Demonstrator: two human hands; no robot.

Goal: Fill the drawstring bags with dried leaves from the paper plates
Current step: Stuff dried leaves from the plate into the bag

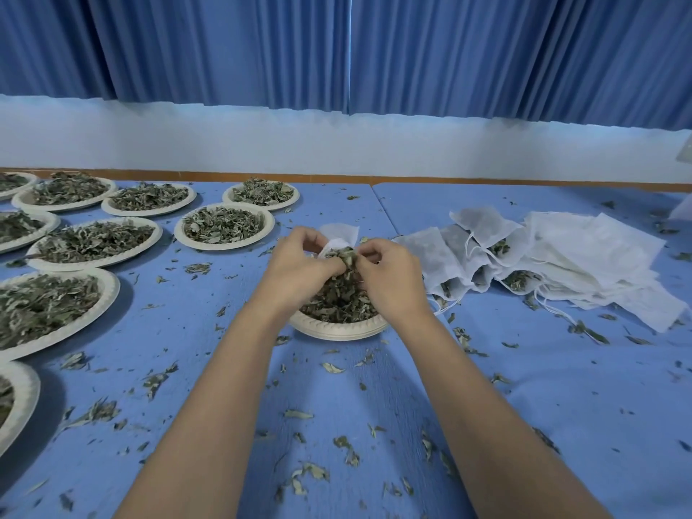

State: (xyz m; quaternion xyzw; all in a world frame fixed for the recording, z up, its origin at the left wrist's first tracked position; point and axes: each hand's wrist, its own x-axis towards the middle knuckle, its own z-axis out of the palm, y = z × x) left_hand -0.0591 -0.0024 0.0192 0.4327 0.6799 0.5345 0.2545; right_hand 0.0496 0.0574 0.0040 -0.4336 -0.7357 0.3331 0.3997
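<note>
Drawstring bag [341,234], white and thin, is held up just above the near paper plate [337,330] at the middle of the blue table [543,387], its top corner sticking up behind the knuckles. The left hand [299,265] has its fingers curled in and pinches the white cloth at the bag's mouth. The right hand [393,280], fingers likewise curled tight, pinches a clump of leaves [346,257] right at that mouth, so the two sets of fingertips nearly meet (how far the clump sits inside the bag cannot be told, since the fingers cover the opening). Below the hands the plate holds a heap of dried leaves [337,299], and both wrists hang over its rim. To the left, well apart from the hands, stand more plates of leaves [93,241] in loose rows, some cut off by the edge of the view. To the right lies a pile of white bags [561,256], several with green leaves showing through and thin strings trailing onto the cloth. Loose leaf scraps [348,449] are scattered over the table around both forearms. A blue curtain [224,50] hangs behind, above a pale wall.
</note>
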